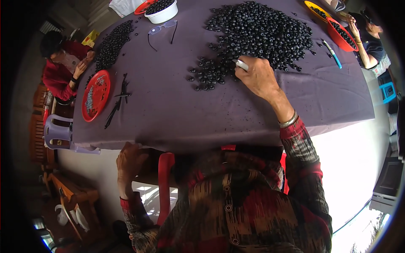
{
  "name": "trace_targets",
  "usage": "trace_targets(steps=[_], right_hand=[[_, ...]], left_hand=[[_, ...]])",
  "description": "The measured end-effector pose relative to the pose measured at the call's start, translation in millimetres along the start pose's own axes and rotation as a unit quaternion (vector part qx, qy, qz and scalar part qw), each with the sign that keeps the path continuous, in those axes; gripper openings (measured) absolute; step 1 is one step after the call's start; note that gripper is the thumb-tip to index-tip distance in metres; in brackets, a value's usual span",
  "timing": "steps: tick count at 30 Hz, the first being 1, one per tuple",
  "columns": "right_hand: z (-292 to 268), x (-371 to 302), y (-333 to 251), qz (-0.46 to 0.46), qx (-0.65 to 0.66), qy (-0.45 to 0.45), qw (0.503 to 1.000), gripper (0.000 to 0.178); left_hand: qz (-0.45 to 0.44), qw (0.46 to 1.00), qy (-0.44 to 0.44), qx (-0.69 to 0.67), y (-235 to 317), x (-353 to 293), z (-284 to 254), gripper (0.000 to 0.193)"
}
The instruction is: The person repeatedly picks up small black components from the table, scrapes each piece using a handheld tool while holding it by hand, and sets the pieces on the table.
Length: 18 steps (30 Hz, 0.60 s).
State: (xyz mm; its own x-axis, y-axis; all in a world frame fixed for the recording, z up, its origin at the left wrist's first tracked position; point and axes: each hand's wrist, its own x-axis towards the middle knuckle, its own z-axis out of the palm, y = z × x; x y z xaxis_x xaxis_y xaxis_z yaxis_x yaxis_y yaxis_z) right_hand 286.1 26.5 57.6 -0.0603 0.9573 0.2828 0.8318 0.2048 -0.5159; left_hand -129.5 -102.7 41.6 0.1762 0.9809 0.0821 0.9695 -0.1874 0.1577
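My right hand is closed around a small white-handled tool, whose far end is too small to make out. It rests at the near edge of a big heap of small round black parts, several with ring-like openings. Left of these fingers lies a smaller cluster of the same black parts. My left hand is low, at the near edge of the purple-grey tablecloth. Shadow and blur hide its fingers, so what it holds, if anything, does not show.
At left are a red plate with small grey pieces, black strips and another black heap. Eyeglasses, a white tub, a red bowl and a blue-white pen-like tool lie farther off. People sit at both sides.
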Motion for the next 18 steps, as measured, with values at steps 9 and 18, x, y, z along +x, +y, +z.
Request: trace_targets(steps=[9, 18], right_hand=[[-18, -43, -63, -0.043, 0.451, -0.074, 0.889, 0.015], [-1, -53, -54, -0.099, 0.516, -0.028, 0.850, 0.017]], left_hand=[[0.004, 0.781, -0.039, -0.624, 147, 78, -5, 0.034], [0.054, 0.525, -0.066, -0.847, 197, 104, 23, 0.031]])
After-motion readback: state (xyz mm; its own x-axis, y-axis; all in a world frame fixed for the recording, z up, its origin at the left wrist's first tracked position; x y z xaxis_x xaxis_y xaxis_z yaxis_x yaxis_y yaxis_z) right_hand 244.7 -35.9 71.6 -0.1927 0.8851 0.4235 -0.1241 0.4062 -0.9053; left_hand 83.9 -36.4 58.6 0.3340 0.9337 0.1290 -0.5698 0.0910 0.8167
